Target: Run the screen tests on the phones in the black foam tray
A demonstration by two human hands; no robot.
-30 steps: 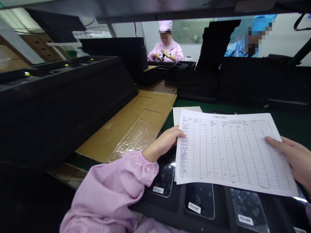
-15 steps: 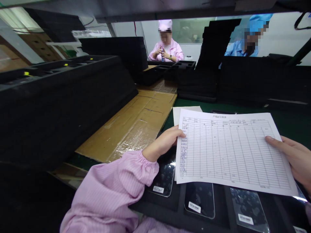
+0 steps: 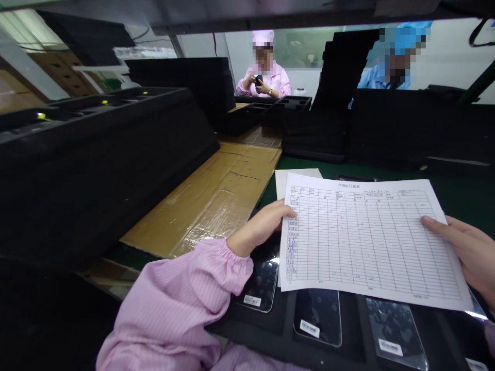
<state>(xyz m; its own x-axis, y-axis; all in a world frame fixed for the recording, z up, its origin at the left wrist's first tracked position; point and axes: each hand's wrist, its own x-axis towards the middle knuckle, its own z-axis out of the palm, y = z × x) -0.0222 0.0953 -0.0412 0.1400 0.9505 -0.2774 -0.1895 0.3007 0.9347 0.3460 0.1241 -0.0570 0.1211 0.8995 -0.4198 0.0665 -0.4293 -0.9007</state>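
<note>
Printed form (image 3: 359, 242) is held at near right, above phones (image 3: 319, 315) | left edge is pinched by left hand (image 3: 263, 226), right edge by right hand (image 3: 468, 247) | partly filled, mostly blank as it seems

A brown cardboard sheet (image 3: 209, 190) is lying on the green tabletop (image 3: 328, 168), its glossy surface catching the light. Left of it, a long black stack (image 3: 96, 170) is standing, yellow bits (image 3: 104, 102) showing along its top. Farther back, a tall, stepped black stack (image 3: 340, 72) is rising between two people: one in pink (image 3: 277, 77) is holding a dark object (image 3: 259, 80), the other is wearing a blue cap (image 3: 410, 37). Overhead, a grey shelf (image 3: 232, 14) is spanning the view.
</note>
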